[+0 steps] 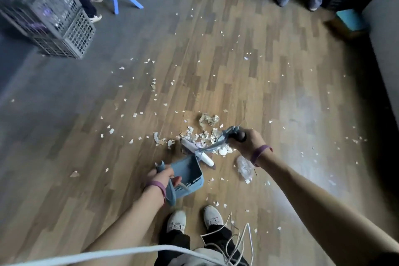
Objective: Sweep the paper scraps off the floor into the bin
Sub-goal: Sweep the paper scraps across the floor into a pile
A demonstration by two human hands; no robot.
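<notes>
Scraps (pixel 205 137) heap just beyond the dustpan (pixel 189 171); left hand (pixel 164 177) grip clasps its handle, right hand (pixel 246 141) grip wraps the broom (pixel 207 149), angled down-left toward it

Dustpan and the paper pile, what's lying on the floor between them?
In the head view, the broom's white head lies between the blue dustpan and the scrap pile, with bare wood floor around it.
</notes>
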